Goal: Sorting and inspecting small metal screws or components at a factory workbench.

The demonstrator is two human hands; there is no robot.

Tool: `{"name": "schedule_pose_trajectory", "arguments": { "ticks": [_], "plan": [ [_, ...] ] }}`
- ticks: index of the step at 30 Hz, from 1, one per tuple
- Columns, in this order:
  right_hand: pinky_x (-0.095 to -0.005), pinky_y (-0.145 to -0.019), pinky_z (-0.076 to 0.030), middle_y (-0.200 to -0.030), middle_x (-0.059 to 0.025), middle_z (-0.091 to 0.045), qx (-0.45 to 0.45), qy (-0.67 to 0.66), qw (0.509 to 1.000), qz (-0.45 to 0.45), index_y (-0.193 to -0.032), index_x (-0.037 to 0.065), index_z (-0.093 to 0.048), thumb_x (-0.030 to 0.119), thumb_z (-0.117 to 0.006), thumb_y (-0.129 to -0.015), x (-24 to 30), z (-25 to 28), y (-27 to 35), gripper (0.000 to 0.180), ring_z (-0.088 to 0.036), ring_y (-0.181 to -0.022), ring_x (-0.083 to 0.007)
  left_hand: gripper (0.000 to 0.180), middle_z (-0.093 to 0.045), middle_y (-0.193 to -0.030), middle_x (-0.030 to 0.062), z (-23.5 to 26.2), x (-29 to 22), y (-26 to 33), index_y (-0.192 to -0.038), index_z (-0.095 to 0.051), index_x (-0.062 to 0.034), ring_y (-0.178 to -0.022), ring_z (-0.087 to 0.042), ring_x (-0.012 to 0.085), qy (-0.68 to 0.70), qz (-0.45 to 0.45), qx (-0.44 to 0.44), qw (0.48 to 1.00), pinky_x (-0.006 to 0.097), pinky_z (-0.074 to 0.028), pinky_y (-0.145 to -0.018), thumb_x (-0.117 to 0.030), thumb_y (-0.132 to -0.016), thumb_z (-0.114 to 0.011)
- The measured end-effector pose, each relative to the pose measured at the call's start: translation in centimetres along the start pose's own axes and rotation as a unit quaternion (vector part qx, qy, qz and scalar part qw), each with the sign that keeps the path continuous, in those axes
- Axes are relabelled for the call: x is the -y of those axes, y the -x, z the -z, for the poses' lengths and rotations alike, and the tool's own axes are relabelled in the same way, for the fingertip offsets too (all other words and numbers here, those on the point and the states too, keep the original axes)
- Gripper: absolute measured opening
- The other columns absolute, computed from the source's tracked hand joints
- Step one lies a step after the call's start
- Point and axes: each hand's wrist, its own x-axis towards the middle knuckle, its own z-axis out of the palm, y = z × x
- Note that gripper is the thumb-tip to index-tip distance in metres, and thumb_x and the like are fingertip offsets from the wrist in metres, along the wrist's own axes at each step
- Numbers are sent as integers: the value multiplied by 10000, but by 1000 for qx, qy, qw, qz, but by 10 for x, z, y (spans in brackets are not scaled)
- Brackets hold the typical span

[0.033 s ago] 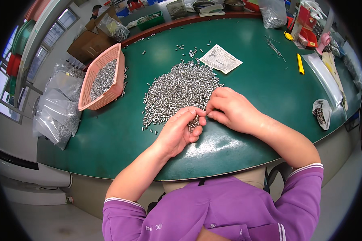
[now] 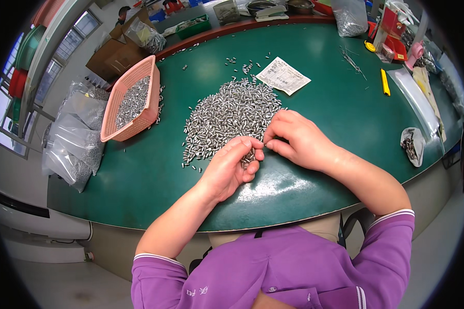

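Note:
A heap of small silvery metal cylinders is spread over the green table in front of me. At the near side of the heap my left hand is curled, palm up, around several small metal cylinders. Its thumb and forefinger come together at the top. My right hand is closed in a pinch, its fingertips right beside the left fingertips. Whatever sits between the right fingertips is too small or hidden to make out.
Left of the heap stands a pink basket of metal pieces, beside filled clear bags. A written paper slip lies beyond the heap. Further right are a yellow cutter, plastic sleeves and a small white pouch of dark pieces.
My right hand has shifted very slightly, its knuckles a little higher. My left hand and the heap look the same.

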Motion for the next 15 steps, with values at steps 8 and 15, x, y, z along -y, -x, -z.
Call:
{"name": "schedule_pose_trajectory", "arguments": {
  "ticks": [8, 15],
  "plan": [
    [-272, -691, -491, -925, -46, -529, 7, -245, 967, -69, -937, 66, -629, 111, -643, -836, 12, 1, -3, 112, -575, -819, -139, 179, -545, -858, 27, 0, 2, 0, -1073, -509, -68, -642, -472, 52, -14, -8, 23, 1000, 184, -373, -495, -116, -911, -568],
    [-268, -716, -459, -896, -24, -552, -29, -212, 974, -72, -911, 52, -622, 61, -642, -823, 9, 5, -5, 91, -542, -846, -140, 138, -537, -846, 23, 1, 2, -1, -1032, -518, -69, -616, -444, 53, -9, -3, 24, 1000, 179, -349, -477, -159, -932, -547]
  ]
}}
